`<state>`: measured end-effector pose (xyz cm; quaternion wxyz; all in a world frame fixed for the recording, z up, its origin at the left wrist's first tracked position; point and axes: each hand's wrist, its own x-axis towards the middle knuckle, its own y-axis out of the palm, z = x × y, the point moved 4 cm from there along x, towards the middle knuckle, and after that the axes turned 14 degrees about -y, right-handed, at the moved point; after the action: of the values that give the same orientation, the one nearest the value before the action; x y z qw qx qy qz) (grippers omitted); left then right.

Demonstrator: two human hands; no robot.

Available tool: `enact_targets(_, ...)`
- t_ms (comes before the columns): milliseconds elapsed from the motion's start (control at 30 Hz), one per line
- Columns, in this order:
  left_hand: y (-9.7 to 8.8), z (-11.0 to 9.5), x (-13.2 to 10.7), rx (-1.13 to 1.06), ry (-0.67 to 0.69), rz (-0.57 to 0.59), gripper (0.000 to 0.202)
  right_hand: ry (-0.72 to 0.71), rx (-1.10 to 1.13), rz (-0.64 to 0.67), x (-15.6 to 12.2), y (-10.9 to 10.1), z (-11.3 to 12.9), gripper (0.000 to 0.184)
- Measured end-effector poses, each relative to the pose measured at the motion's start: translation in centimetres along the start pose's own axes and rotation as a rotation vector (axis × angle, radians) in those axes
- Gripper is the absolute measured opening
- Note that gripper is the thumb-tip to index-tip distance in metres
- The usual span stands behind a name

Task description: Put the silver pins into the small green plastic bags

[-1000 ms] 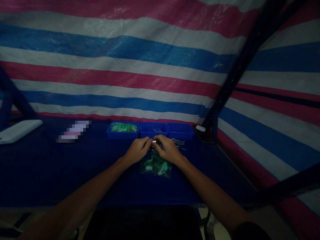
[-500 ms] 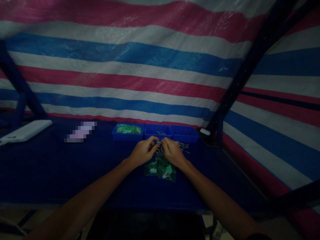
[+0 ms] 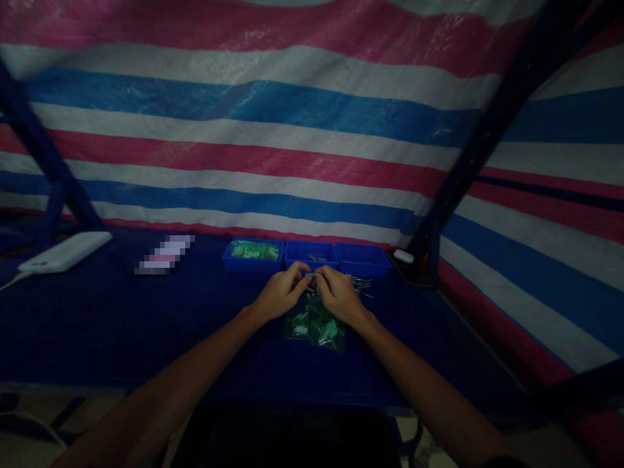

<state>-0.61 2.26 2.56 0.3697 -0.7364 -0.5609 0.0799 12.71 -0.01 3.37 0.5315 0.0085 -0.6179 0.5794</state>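
Observation:
My left hand (image 3: 281, 294) and my right hand (image 3: 337, 294) meet over a dark blue table (image 3: 146, 325), fingertips pinched together on a small metallic part (image 3: 311, 276) between them. Just under my hands lies a clear bag of small green pieces (image 3: 316, 328). Behind my hands stand three blue trays in a row: the left tray (image 3: 252, 255) holds green pieces, the middle tray (image 3: 311, 252) a few small metal bits, and the right tray (image 3: 364, 260) shows nothing I can make out. Loose metal pins (image 3: 359, 283) lie right of my right hand.
A white flat device (image 3: 65, 252) with a cable lies at the far left of the table. A small white object (image 3: 403, 256) sits by the dark frame post (image 3: 429, 253) at the right. A striped tarp (image 3: 292, 130) hangs behind.
My hands stay pinched together on the small part. The view has shifted, so everything sits a little more to the right in the picture.

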Motion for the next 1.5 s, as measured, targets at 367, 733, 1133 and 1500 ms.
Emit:
enact_targets(367, 0.0, 0.6, 0.0, 0.050, 0.032, -0.009, 0.018, 0.036, 0.061, -0.005, -0.1, 0.6, -0.1, 0.024)
enact_targets(733, -0.7, -0.1, 0.0, 0.116, 0.041, -0.004, 0.032, -0.044, 0.082, 0.039, -0.2, 0.5, 0.1, 0.018)
enact_targets(1133, -0.2, 0.8, 0.1, -0.018, 0.084, -0.043, 0.029, 0.031, -0.052, 0.013, 0.1, 0.4, -0.4, 0.026)
enact_targets(1500, -0.5, 0.4, 0.1, 0.016, 0.067, -0.052, 0.021, -0.016, 0.085, 0.007, -0.2, 0.4, -0.1, 0.023)
